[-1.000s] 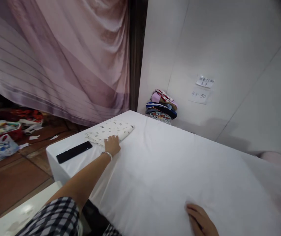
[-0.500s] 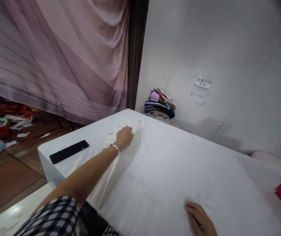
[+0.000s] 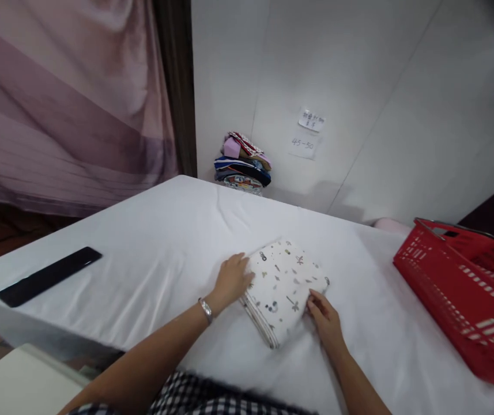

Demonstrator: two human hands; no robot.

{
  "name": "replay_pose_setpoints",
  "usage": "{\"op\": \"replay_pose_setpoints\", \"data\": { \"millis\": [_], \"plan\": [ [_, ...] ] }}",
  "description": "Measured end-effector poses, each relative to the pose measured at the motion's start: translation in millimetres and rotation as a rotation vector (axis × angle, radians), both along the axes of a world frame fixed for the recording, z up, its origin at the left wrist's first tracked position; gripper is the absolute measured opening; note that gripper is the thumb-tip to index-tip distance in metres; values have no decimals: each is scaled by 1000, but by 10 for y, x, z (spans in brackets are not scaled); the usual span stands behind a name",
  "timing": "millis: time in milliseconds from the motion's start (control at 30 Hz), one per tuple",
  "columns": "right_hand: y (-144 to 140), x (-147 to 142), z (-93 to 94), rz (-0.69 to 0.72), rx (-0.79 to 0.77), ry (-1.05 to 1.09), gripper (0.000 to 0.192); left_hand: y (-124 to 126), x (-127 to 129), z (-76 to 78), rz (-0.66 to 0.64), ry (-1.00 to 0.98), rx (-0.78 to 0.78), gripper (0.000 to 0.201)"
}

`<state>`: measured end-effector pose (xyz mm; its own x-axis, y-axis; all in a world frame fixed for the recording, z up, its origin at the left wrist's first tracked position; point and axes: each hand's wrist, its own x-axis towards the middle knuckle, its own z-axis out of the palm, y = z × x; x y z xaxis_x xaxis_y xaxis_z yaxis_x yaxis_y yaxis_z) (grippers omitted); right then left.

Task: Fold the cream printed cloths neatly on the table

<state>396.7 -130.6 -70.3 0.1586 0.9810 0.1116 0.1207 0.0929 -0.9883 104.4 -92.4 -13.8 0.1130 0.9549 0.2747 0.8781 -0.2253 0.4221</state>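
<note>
Folded printed cloth (image 3: 284, 290) now lies near the middle of the white-covered table (image 3: 155, 259), directly in front of the person. A second ago it sat at the far left corner, next to the black flat object (image 3: 48, 276); half a second ago the left hand was dragging it inward. It has crossed the table and stopped between both hands.

Left hand (image 3: 232, 281): on the cloth's left edge, fingers curled loosely over the fold, thumb side against the stacked layers. Silver bracelet (image 3: 206, 309) on that wrist. It looks like a light hold on the edge, not a full grasp.

Right hand (image 3: 325, 318): earlier flat on the bare tabletop near the front edge; now at the cloth's lower right corner, fingertips touching the fabric, fingers narrow and slightly bent. Cannot tell whether it pinches a layer or only rests on it.

Cloth: white with small scattered motifs, folded to a compact rectangle, several layers visible along the near edge. Lies flat, turned at an angle to the table edge.

Judgement: the fetch is done, with the piece brought within reach of both hands, which bracket it from either side for two-handed handling.

Surroundings: red plastic basket (image 3: 467, 294) on the table to the right, well apart from the cloth. Stack of folded garments (image 3: 243, 168) at the far edge against the white wall, below two paper notes (image 3: 306, 134). Pink curtain (image 3: 65, 104) at left.
</note>
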Motion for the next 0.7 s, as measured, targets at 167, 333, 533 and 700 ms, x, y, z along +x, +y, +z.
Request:
{"op": "replay_pose_setpoints", "data": {
  "millis": [167,333,533,700],
  "plan": [
    [30,-36,-24,3,20,24,41,95,-43,-189,184,-54,-134,44],
    [36,-50,-15,6,51,36,40,44,32,-205,224,-92,-89,43],
    [-20,-69,-23,-12,81,-18,36,11,82,-32,227,-69,-38,23],
    [-64,-67,10,57,200,-106,27,-220,472,267,96,-137,40,13]
  ]
}}
